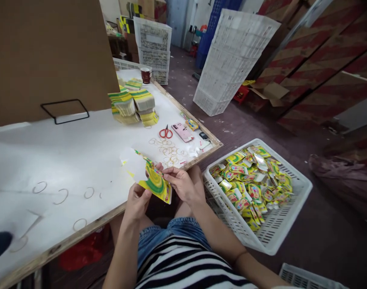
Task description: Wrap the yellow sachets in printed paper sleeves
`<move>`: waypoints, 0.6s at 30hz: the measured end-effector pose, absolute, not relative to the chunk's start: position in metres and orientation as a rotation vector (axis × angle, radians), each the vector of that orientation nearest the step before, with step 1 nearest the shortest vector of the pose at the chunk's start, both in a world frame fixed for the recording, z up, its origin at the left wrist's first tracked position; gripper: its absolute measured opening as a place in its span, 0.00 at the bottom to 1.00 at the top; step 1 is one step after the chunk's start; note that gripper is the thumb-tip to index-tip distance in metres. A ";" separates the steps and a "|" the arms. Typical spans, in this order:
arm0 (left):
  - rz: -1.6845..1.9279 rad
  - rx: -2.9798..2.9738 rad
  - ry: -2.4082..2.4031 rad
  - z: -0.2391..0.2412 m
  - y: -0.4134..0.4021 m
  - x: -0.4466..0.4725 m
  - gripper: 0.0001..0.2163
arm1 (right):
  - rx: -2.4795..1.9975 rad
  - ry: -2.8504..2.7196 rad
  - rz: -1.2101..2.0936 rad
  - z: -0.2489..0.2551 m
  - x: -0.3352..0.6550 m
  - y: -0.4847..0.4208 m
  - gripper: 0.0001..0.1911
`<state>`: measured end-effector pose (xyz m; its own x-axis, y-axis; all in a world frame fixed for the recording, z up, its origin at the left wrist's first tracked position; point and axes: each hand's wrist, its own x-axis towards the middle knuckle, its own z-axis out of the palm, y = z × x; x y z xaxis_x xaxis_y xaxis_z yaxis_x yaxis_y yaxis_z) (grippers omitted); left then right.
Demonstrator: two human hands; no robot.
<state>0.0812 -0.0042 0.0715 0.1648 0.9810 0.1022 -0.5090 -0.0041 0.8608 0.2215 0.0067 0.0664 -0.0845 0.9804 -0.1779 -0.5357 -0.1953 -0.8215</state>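
Both my hands hold a small stack of yellow-green printed cards [155, 182] just off the front edge of the white table [66, 160]. My left hand [137, 199] pinches the stack's lower left side, fingers closed on it. My right hand [181, 183] grips the right end, fingers curled over the top. A white plastic crate [298, 192] full of small yellow-green packets [252, 182] stands on the floor to my right.
Rubber bands [170, 151] lie scattered on the table, with red scissors [166, 132], a pink phone [182, 132] and banded card bundles [132, 105] further back. A brown cardboard sheet [47, 52] stands behind. White crates [231, 56] are stacked on the floor beyond.
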 end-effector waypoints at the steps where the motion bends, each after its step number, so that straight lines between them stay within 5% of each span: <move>1: 1.327 0.941 0.674 0.072 -0.005 0.081 0.19 | -0.883 -0.690 1.596 0.067 0.222 0.006 0.16; 18: 1.341 0.868 0.964 0.061 -0.005 0.090 0.20 | -1.024 -1.072 1.449 0.067 0.231 -0.017 0.16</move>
<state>0.0903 -0.0046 0.0607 -0.0111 0.9979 -0.0630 -0.3771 0.0542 0.9246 0.2305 -0.0166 0.0675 -0.1199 0.9911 -0.0581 -0.2348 -0.0851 -0.9683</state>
